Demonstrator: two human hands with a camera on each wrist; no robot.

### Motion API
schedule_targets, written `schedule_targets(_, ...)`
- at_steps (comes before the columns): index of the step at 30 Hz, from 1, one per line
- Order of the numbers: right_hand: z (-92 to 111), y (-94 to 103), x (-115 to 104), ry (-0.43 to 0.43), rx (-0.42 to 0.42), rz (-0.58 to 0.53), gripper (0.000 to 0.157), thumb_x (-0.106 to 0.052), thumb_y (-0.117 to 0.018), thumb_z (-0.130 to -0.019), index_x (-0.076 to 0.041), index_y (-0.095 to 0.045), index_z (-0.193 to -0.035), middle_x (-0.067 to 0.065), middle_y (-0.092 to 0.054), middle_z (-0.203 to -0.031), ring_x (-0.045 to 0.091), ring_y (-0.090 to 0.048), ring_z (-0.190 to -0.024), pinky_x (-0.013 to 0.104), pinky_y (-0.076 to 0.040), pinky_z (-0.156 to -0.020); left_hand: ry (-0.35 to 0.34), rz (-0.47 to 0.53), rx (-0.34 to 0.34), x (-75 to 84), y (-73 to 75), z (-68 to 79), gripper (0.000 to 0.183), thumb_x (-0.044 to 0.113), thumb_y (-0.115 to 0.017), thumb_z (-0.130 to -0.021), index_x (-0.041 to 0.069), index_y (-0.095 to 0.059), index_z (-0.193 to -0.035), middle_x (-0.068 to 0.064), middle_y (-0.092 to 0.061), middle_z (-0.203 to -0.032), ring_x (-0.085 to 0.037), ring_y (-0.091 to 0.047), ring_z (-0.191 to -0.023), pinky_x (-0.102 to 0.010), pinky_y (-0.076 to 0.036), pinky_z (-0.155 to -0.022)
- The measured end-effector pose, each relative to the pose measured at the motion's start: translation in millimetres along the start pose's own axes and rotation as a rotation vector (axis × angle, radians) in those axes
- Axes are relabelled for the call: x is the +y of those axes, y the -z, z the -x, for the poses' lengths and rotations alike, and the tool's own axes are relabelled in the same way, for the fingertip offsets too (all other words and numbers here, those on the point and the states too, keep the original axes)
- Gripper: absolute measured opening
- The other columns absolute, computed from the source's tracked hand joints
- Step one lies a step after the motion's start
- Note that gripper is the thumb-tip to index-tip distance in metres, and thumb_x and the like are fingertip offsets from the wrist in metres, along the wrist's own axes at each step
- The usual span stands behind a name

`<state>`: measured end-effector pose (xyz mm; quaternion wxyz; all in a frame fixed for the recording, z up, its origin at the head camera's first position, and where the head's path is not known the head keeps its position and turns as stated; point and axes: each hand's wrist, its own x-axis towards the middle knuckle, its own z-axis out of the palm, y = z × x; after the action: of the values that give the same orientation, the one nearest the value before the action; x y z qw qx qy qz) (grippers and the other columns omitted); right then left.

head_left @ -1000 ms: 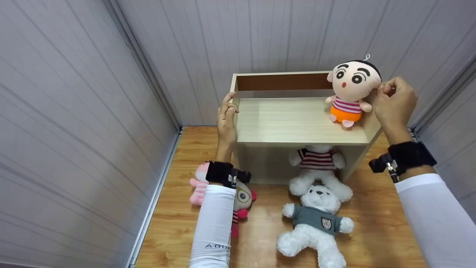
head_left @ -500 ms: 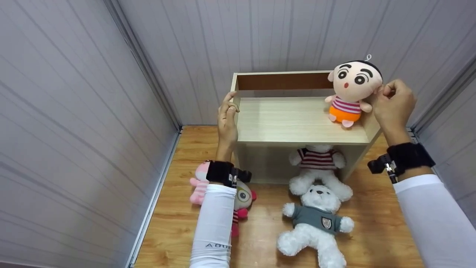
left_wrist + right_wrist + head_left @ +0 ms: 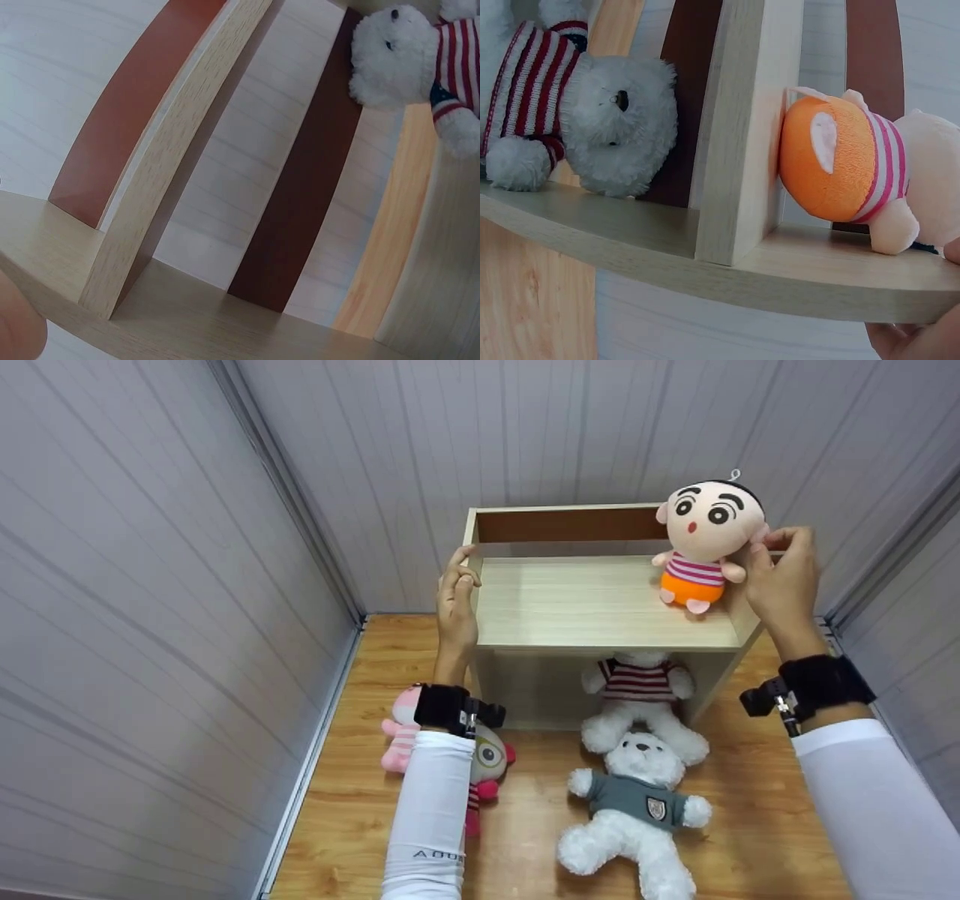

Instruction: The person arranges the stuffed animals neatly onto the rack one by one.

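A small light-wood shelf (image 3: 570, 604) stands against the back wall. My left hand (image 3: 456, 611) grips its left side panel, with part of a finger (image 3: 16, 322) visible at the panel's edge in the left wrist view. Across from it, my right hand (image 3: 786, 581) grips the right side panel. The right wrist view shows a thumb on the inner side and fingers (image 3: 915, 341) on the outer side. Close by the right thumb, a plush doll (image 3: 694, 570) in orange shorts and a striped top sits upright on the upper board, its ear beside the fingertips.
A white teddy bear in a striped sweater (image 3: 637, 682) sits in the lower compartment, legs poking out. Another in a green sweater (image 3: 637, 799) lies on the wood floor in front. Two pink plush toys, including an owl-eyed one (image 3: 489, 754), lie partly behind the left forearm.
My right hand has shifted slightly down and left, and the doll and the shelf's right side have moved a little left with it. My left hand keeps its hold.
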<state>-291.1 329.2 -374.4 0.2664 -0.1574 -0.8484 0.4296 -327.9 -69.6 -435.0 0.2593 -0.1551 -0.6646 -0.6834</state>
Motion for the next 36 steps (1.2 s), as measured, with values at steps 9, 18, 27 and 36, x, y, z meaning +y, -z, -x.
schedule_targets(9,2.4,2.8,-3.0,-0.026,-0.192,0.085,0.054,-0.038,-0.032,-0.107,-0.001,-0.034,-0.147,0.025,-0.048,-0.149,0.042,-0.046,-0.136,0.054,-0.035,-0.114,-0.007,-0.008,0.004,-0.5,4.0,-1.3,0.026,0.015,-0.037,-0.101,-0.005,-0.052,-0.094,-0.009,-0.052,-0.155,-0.032,-0.041,-0.128,-0.036,-0.027,-0.109)
schedule_targets(18,2.6,1.4,-5.3,0.013,-0.303,0.202,0.059,-0.036,-0.027,-0.109,-0.002,-0.029,-0.157,0.034,-0.041,-0.154,0.056,-0.038,-0.140,0.065,-0.026,-0.116,-0.011,-0.016,0.003,0.0,9.9,-1.0,0.025,0.016,-0.038,-0.102,-0.001,-0.054,-0.093,-0.009,-0.051,-0.155,-0.037,-0.041,-0.128,-0.038,-0.027,-0.109)
schedule_targets(27,1.5,4.8,-7.7,0.049,-0.316,0.182,0.057,-0.034,-0.028,-0.109,-0.005,-0.033,-0.157,0.032,-0.041,-0.154,0.056,-0.035,-0.143,0.067,-0.025,-0.117,-0.009,-0.026,-0.013,0.7,10.4,-4.1,0.035,0.017,-0.037,-0.103,0.002,-0.060,-0.126,-0.007,-0.051,-0.154,-0.041,-0.041,-0.127,-0.037,-0.029,-0.109)
schedule_targets(36,4.5,-2.0,-8.9,0.001,-0.318,0.149,0.058,-0.035,-0.032,-0.108,-0.010,-0.030,-0.160,0.029,-0.039,-0.158,0.052,-0.036,-0.144,0.064,-0.026,-0.119,0.003,-0.016,-0.022,2.6,18.6,-3.3,0.028,0.011,-0.035,-0.108,-0.008,-0.054,-0.101,-0.013,-0.045,-0.159,-0.030,-0.036,-0.147,-0.044,-0.025,-0.118)
